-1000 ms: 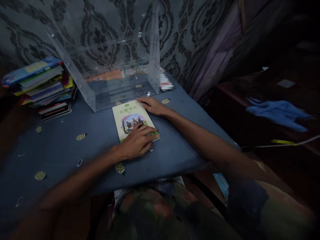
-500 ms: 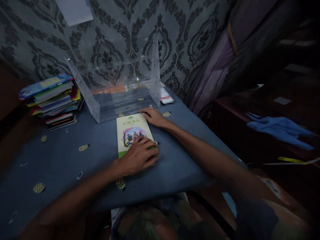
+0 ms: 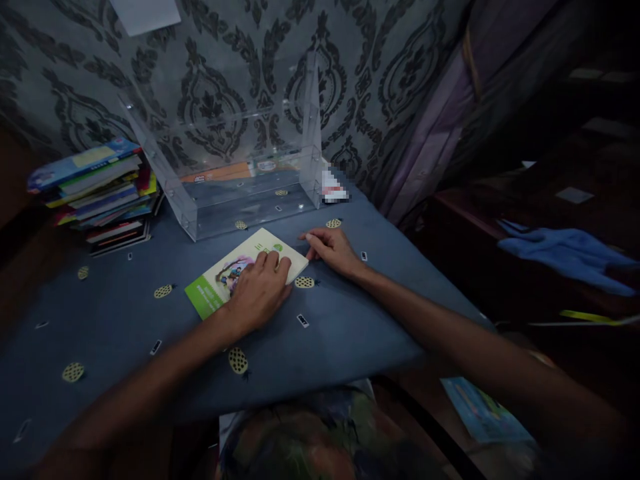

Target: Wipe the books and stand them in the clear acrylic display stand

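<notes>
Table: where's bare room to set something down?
Bare tablecloth between the forearms, nearer the body; also left of the cream-and-green book, in front of the book stack. Crowded: under the left hand; along the back, from stack to clear stand.

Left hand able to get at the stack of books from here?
Probably yes. The left hand rests on the green and cream book, and only flat tablecloth shows between it and the stack of books. The clear rack stands close on the stack's right.
</notes>
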`<state>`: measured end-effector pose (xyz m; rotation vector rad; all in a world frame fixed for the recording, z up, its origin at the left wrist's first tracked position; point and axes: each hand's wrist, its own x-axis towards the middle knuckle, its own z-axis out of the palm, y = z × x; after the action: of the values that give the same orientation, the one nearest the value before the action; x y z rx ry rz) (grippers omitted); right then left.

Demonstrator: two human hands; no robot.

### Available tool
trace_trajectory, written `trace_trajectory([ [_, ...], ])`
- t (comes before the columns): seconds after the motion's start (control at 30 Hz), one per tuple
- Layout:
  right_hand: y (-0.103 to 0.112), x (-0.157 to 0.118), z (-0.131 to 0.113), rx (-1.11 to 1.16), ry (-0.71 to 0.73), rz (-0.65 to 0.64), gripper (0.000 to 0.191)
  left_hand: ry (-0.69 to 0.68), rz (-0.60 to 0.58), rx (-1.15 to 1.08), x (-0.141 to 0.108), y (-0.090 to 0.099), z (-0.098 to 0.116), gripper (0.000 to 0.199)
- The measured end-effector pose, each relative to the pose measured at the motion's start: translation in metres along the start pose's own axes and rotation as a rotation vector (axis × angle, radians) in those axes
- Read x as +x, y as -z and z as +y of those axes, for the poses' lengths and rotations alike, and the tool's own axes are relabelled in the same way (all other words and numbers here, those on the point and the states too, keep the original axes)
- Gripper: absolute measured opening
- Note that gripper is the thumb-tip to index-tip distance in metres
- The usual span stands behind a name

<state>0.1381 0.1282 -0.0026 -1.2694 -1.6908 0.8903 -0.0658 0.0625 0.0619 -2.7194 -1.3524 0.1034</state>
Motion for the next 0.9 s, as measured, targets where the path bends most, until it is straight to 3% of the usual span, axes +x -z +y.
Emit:
trace_trajectory([
  [0.43, 0.003, -0.007, -0.017, -0.052, 0.117, 0.023, 0.04, 0.004, -0.074, 0.024, 0.008, -0.004, 0.004, 0.032],
  [0.9, 0.004, -0.008, -0.02, 0.025, 0.121, -0.015, 0.044, -0.008, -0.073, 0.04, 0.01, -0.005, 0.005, 0.031],
])
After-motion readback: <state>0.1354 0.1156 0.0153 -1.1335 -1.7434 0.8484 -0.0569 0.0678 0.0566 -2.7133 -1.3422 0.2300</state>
